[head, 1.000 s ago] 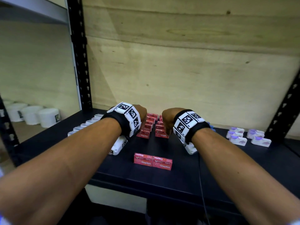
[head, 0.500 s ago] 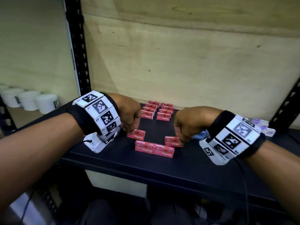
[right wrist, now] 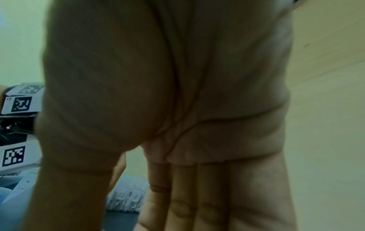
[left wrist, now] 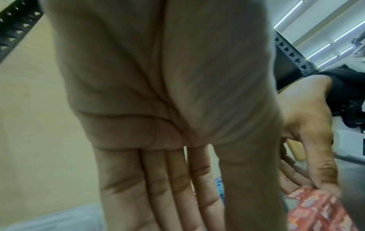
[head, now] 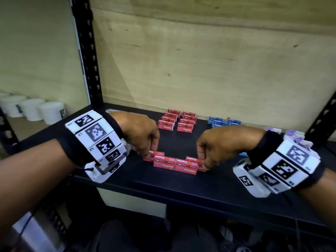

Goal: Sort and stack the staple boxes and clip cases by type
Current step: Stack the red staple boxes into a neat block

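Observation:
Two red staple boxes (head: pixel 175 165) lie side by side near the front of the black shelf (head: pixel 209 186). My left hand (head: pixel 149 154) pinches another red staple box (head: pixel 157 154) just behind their left end. My right hand (head: pixel 204 163) pinches a red staple box (head: pixel 193 158) behind their right end; the left wrist view shows that box (left wrist: pixel 316 207) under the right thumb. Both held boxes are at shelf level; contact with the shelf is hidden. Two rows of red boxes (head: pixel 177 122) stand at the back. Blue boxes (head: pixel 221 121) sit to their right.
White and purple clip cases (head: pixel 294 137) lie at the far right behind my right wrist. Clear cases (right wrist: pixel 128 197) show in the right wrist view. Black uprights (head: pixel 85 51) frame the shelf, and a plywood back panel closes it. White tubs (head: pixel 36 110) stand beyond on the left.
Both hands came forward from the back rows, each with a red staple box, and lowered them close behind the two front boxes.

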Tool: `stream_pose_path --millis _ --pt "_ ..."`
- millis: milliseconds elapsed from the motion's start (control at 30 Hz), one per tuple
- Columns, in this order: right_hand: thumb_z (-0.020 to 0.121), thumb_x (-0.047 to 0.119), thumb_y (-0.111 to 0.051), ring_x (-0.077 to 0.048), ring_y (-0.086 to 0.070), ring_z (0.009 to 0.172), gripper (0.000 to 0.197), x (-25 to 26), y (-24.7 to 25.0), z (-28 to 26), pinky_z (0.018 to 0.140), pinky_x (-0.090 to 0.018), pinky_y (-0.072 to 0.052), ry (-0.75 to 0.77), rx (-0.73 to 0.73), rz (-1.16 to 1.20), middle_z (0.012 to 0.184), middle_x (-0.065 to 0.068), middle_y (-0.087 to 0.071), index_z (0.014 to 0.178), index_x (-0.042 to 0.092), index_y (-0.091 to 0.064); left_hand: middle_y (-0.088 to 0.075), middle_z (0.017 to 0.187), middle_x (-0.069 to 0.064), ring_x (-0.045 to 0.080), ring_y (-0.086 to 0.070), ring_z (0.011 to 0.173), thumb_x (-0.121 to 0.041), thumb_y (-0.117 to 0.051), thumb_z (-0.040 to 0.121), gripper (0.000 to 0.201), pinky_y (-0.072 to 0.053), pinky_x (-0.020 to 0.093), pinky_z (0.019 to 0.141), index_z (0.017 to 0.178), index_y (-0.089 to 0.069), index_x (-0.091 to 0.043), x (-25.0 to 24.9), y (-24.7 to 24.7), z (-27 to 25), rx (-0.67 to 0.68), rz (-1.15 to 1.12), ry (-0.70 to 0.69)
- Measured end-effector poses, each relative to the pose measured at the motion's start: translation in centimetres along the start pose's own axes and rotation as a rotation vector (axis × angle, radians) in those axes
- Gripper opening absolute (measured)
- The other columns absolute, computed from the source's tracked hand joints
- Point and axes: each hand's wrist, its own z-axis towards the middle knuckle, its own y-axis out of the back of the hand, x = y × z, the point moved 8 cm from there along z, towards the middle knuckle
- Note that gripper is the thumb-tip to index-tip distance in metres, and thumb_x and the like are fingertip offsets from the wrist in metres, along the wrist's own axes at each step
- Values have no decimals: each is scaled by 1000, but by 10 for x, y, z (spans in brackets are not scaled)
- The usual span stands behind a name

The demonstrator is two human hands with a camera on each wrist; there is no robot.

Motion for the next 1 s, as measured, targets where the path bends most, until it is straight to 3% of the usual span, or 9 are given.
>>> stream_pose_path --millis 133,267,467,633,833,1000 --pt "76 35 -84 -19 -74 85 43 3 -6 -2 72 -26 -59 -11 90 82 101 -3 -74 111 28 -60 -69 104 -10 12 -68 92 -23 -85 73 49 -55 33 89 115 -63 -29 -1 -10 -4 63 -5 -17" --pt "75 42 -83 -15 -71 74 49 12 -12 -3 64 -23 -53 -22 113 72 96 -5 -75 114 29 -55 -65 113 -12 13 -66 100 -39 -85 71 59 -53 36 94 122 -57 -33 -3 -18 -2 79 40 1" --pt "82 41 -77 -13 -69 71 38 28 -12 5 66 -23 -53 38 60 -15 93 -2 -76 110 29 -54 -69 108 -7 13 -65 98 -47 -82 71 53 -53 37 93 116 -58 -34 -10 -18 5 44 75 15" --pt "83 38 -77 -10 -68 67 37 36 -9 9 61 -22 -50 65 35 -38 88 2 -75 114 26 -59 -69 104 -8 11 -66 95 -45 -80 75 45 -54 35 90 113 -60 -33 -27 -16 10 14 92 -35" --pt "82 41 -78 -10 -68 67 43 33 -8 10 64 -24 -52 74 43 -29 87 2 -75 118 27 -59 -67 104 -12 11 -67 94 -43 -82 74 46 -55 34 90 113 -61 -32 -32 -14 10 33 62 -66" --pt "77 39 -82 -4 -67 68 55 18 10 0 63 -19 -51 85 78 66 109 4 -71 124 30 -56 -69 105 -13 7 -67 96 -47 -82 72 51 -53 30 91 117 -63 -31 -27 4 3 54 -86 -98"
